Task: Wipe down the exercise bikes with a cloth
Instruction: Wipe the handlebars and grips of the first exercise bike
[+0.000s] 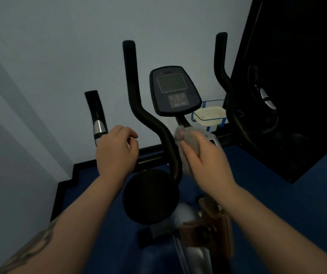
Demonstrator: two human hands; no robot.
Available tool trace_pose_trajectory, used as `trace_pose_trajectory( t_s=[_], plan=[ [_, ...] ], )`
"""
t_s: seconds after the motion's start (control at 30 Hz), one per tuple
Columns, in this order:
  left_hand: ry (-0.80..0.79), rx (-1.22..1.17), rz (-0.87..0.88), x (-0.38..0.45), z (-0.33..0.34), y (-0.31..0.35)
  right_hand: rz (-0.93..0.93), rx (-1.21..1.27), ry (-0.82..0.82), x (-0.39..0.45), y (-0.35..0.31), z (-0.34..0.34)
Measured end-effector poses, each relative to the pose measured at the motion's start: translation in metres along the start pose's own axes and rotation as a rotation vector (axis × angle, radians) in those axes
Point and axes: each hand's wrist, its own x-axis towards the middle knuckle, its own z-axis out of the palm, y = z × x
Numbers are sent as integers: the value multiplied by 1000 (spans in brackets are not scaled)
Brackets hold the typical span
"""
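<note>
An exercise bike stands below me, with black curved handlebars (137, 107) and a dark console (173, 89) carrying a grey screen and buttons. My right hand (206, 155) grips a bunched grey cloth (186, 139) and holds it against the stem just below the console, beside the left handlebar tube. My left hand (117, 153) hovers over the crossbar near the silver-banded left grip (97, 117), fingers loosely curled, holding nothing. The bike's lower frame (194, 250) shows silver and orange parts, blurred.
A pale wall rises behind the bike. On the blue floor near the wall sits a blue wire rack holding a cream tray (211, 114). A tall dark panel (297, 76) fills the right side. A black skirting edge (67, 184) borders the floor at left.
</note>
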Motion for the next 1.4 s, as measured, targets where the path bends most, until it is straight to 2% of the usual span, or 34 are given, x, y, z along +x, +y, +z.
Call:
trace_pose_trajectory(
  t_s=[0.03,0.1,0.17,0.23,0.3,0.37,0.43,0.53,0.7,0.77,0.87,1.0,1.07,1.17,1.23,1.33,1.4],
  plan=[
    [43,-29,1,-1,0,-1,-21,107,-16,10,-7,1],
    [154,-120,-39,-1,0,-5,-44,242,-151,26,-21,13],
    [195,-239,-145,-1,-3,-11,-96,115,-368,38,-24,32],
    [129,-290,-207,0,-8,-24,-257,-146,-569,49,-19,41],
    [-5,-345,-227,0,-13,-42,-343,-220,-702,59,-15,34],
    [-144,-424,-222,-1,-17,-56,-468,-284,-705,63,-6,26],
    [-220,-394,-179,-1,-19,-65,-597,-477,-599,60,2,24],
    [-275,-372,-151,0,-19,-69,-572,-599,-577,54,0,32],
    [-343,-491,-163,0,-18,-71,-590,-675,-765,69,-19,49],
    [-354,-513,-171,0,-19,-71,-522,-599,-864,76,-31,63],
    [-362,-505,-159,2,-22,-69,-273,-344,-983,79,-50,87],
    [-410,-331,-61,6,-32,-78,-213,-352,-1062,68,-47,73],
    [-431,-315,-47,7,-37,-83,-187,-434,-1052,60,-48,66],
    [-435,-375,-41,7,-40,-84,-197,-582,-940,58,-69,92],
    [-387,-458,-69,9,-40,-83,-167,-533,-870,58,-87,112],
    [-283,-490,-96,16,-40,-86,39,-462,-716,44,-94,119],
    [-239,-475,-66,23,-39,-90,63,-701,-627,20,-95,120]
  ],
)
